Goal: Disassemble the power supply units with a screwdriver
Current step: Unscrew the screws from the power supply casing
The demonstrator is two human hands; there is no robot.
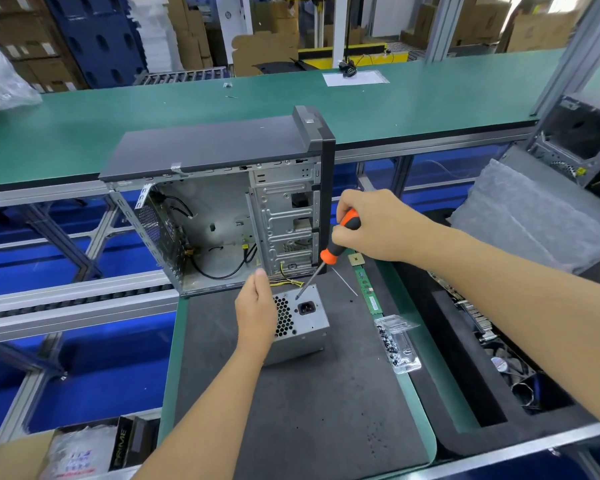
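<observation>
Two hands: both at the power supply unit.
Right hand: fingers curled round screwdriver, tip on the unit's rear face.
Left hand: fingers straight, together, against the unit's left side.
Unit location: dark mat, before open computer case.

Bright, even overhead light, soft shadows, sharp centre, with wide-angle bending at the edges.

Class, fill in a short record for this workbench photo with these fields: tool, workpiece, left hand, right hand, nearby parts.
tool: orange and black screwdriver, tip on the workpiece's socket face
workpiece: grey power supply unit on the dark mat
left hand: steadies the unit's left side
right hand: grips the screwdriver handle
nearby parts: open computer case behind; green memory stick and clear tray of screws to the right
</observation>
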